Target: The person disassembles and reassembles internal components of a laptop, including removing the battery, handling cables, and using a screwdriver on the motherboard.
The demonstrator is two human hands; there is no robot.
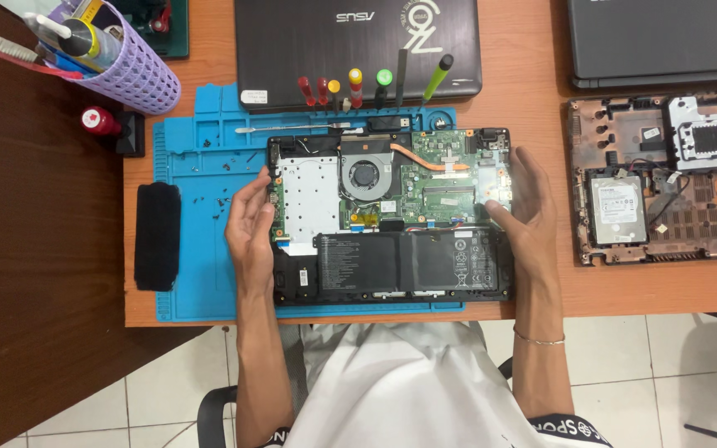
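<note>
Left hand [248, 222] & right hand [526, 203], both spread wide, flank the opened laptop [390, 217]; a thumb slipping inward btwn them could snag its exposed board

Our two forearms are bare from elbow to wrist, with no watch or glove on either. Our left hand [251, 224] carries no ring or band that we can see. Just below our right hand [524, 207], around the wrist, sits a thin silver bangle [538, 339], a plain narrow loop. Further back from both hands, near the elbows, we see the ends of short black sleeves [570, 427] edged with white lettering. Between our arms, below the hands, hangs a loose white garment [400, 386] covering our front, softly creased, with a greyer fold of cloth at its left edge.
</note>
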